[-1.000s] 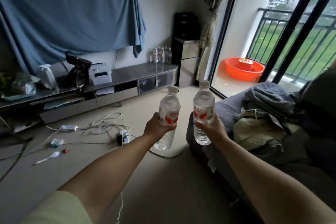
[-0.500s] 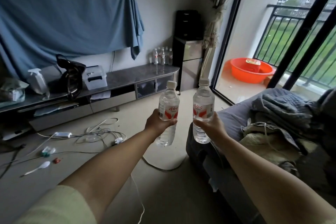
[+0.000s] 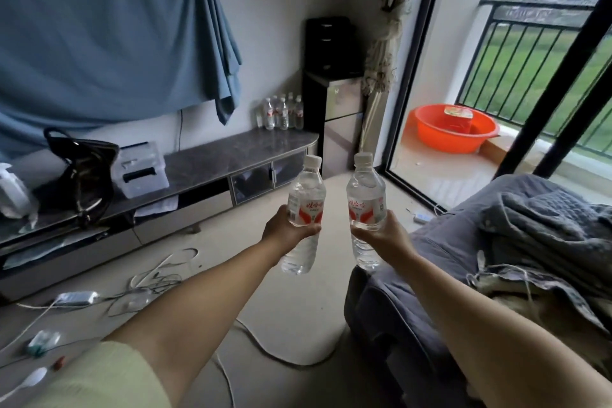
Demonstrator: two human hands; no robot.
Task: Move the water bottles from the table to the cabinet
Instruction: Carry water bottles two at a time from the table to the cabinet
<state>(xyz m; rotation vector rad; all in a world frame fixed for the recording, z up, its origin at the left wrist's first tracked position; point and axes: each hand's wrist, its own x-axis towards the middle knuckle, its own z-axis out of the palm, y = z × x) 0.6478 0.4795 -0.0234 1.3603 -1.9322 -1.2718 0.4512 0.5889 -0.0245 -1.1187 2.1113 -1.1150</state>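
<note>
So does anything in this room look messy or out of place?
Yes: a tangle of white cables and small bits lies loose on the floor, and bedding is heaped on the sofa. The two held bottles look intact and capped.

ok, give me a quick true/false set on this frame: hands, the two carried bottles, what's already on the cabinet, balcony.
1. Each hand grips one water bottle: left hand the left bottle, right hand the right bottle. True.
2. Both carried bottles have their caps off. False: both wear white caps.
3. A cluster of bottles already stands at the far end of the low cabinet. True.
4. The orange basin sits on the cabinet. False: it is on the balcony floor.
5. The carried bottles are held upside down. False: caps point up.
</note>
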